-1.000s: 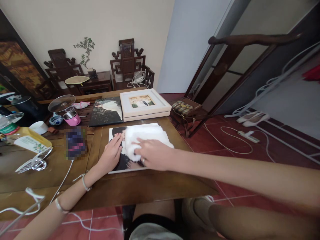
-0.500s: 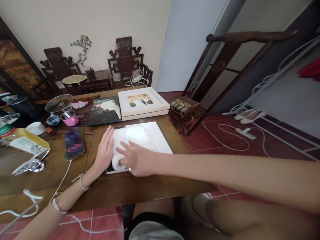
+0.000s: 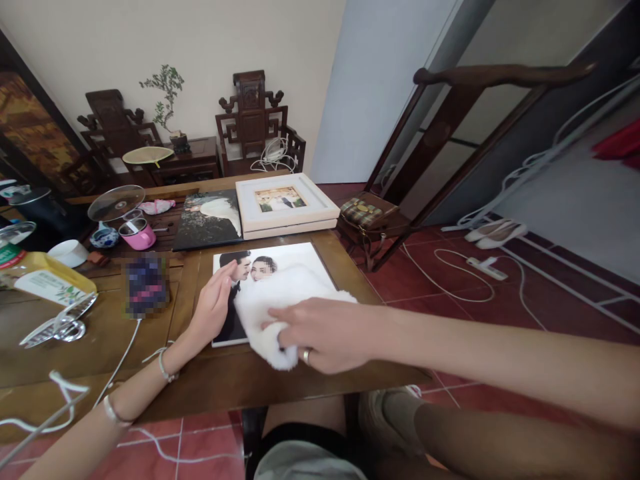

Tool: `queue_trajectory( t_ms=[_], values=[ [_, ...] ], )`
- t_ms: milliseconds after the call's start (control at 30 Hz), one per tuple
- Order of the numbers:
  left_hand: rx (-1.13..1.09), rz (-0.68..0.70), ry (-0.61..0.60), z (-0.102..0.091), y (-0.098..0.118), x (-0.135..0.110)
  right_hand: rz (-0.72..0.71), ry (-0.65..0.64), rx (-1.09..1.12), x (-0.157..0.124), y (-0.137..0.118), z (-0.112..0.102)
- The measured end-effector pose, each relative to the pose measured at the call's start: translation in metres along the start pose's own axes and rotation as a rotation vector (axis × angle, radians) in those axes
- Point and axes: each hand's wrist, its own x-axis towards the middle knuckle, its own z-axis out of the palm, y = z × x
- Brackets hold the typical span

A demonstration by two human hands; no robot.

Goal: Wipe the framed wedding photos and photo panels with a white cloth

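The right hand (image 3: pixel 325 337) curls its fingers around a bunched part of a white fluffy cloth (image 3: pixel 265 300). Beneath those fingers and the cloth lies a black-and-white couple portrait panel (image 3: pixel 303 255), the cloth spilling past its near edge. The left hand (image 3: pixel 213 307) lies flat at the panel's left side, fingers straight, close together and gripping nothing. Beyond both hands' fingertips sit a white-framed photo (image 3: pixel 320 200) and a dark bridal photo panel (image 3: pixel 200 227); left of the left fingers rests a claw clip (image 3: pixel 60 325).
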Motion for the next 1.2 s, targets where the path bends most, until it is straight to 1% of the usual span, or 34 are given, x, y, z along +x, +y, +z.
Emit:
queue_trajectory(
  t_ms=[100,167,267,333,400,500,600,700,767,867,967,1100,1200],
  values=[
    [0.040,0.033,-0.024,0.003,-0.004,0.000,0.141,-0.058,0.004,-0.006,0.024,-0.009],
    [0.093,0.084,-0.070,0.004,-0.007,-0.001,0.229,-0.027,0.029,-0.005,0.042,-0.012],
    [0.186,0.152,-0.134,0.005,-0.011,-0.002,0.305,0.114,0.120,0.004,0.064,-0.014],
    [0.225,0.178,-0.149,0.005,-0.014,-0.003,0.348,0.214,0.172,0.018,0.074,-0.016],
    [0.240,0.198,-0.159,0.004,-0.017,-0.003,0.372,0.281,0.199,0.036,0.080,-0.020],
    [0.252,0.226,-0.177,0.004,-0.018,-0.003,0.338,0.308,0.209,0.066,0.082,-0.027],
    [0.261,0.244,-0.168,0.004,-0.018,-0.003,0.244,0.266,0.241,0.090,0.076,-0.033],
    [0.261,0.241,-0.160,0.003,-0.015,-0.002,0.180,0.198,0.252,0.104,0.067,-0.035],
    [0.258,0.231,-0.167,0.002,-0.013,-0.001,0.134,0.182,0.195,0.106,0.064,-0.033],
    [0.251,0.212,-0.173,0.001,-0.011,-0.001,0.085,0.187,0.134,0.103,0.068,-0.027],
    [0.232,0.219,-0.171,0.001,-0.010,-0.002,0.134,0.167,0.136,0.090,0.079,-0.022],
    [0.226,0.213,-0.180,0.001,-0.012,-0.003,0.182,0.184,0.056,0.059,0.093,-0.020],
    [0.247,0.191,-0.192,0.001,-0.013,-0.004,0.233,0.149,-0.001,0.028,0.104,-0.017]
  ],
)
